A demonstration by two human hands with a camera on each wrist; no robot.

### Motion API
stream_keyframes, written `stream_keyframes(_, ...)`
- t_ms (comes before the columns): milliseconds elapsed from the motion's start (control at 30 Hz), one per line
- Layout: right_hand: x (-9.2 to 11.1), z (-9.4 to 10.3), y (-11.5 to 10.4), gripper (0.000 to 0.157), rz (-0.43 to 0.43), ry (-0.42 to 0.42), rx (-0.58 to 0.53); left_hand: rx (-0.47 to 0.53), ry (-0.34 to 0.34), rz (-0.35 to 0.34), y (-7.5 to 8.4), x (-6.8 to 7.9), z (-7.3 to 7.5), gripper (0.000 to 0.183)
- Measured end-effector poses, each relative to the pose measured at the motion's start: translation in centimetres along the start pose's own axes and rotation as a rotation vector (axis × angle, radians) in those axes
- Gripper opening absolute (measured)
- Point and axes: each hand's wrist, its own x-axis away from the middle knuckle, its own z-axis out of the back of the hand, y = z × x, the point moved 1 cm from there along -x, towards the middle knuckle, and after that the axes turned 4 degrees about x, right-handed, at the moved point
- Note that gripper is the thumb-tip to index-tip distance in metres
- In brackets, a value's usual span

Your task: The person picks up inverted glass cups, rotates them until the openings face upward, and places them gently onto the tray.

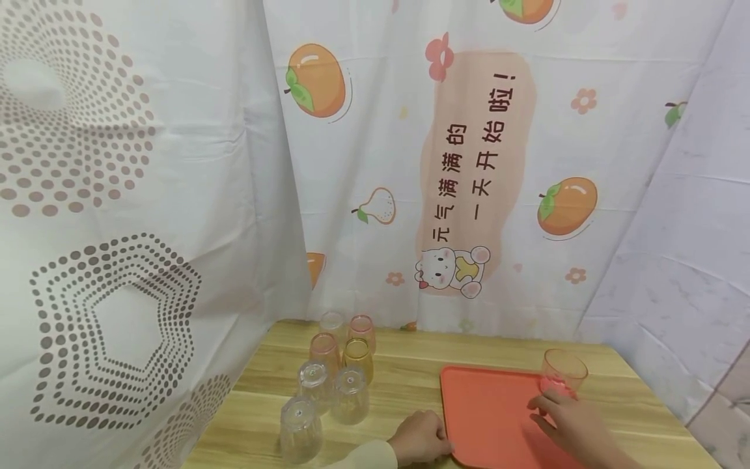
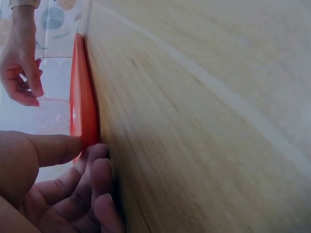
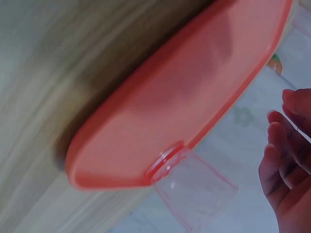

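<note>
An orange-red tray (image 1: 492, 410) lies on the wooden table. My left hand (image 1: 418, 438) pinches the tray's left edge; in the left wrist view the thumb (image 2: 53, 149) is against the rim and the other fingers curl below. One clear, pink-tinted cup (image 1: 571, 371) stands upright in the tray's far right corner. Close in front of that cup is my right hand (image 1: 571, 420), fingers loosely bent and holding nothing. A gap separates these fingers from the cup (image 3: 197, 189) in the right wrist view.
At the table's left side, several cups stand in a cluster: clear upside-down cups (image 1: 301, 430) in front, a yellow cup (image 1: 359, 358) and pink cups (image 1: 325, 352) behind. Printed curtains (image 1: 375, 163) hang behind the table and on both sides.
</note>
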Motion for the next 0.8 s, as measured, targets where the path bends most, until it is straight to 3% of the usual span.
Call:
stream_keyframes(433, -0.2, -1.3, -3.2, 0.022, 0.02, -0.196, -0.146, -0.019, -0.002, -0.005, 0.3, 0.2, 0.2, 0.033)
stream_keyframes(800, -0.6, -2.5, -6.0, 0.02, 0.103, -0.118, -0.201, -0.055, -0.022, -0.016, 0.0, -0.3, 0.0, 0.034)
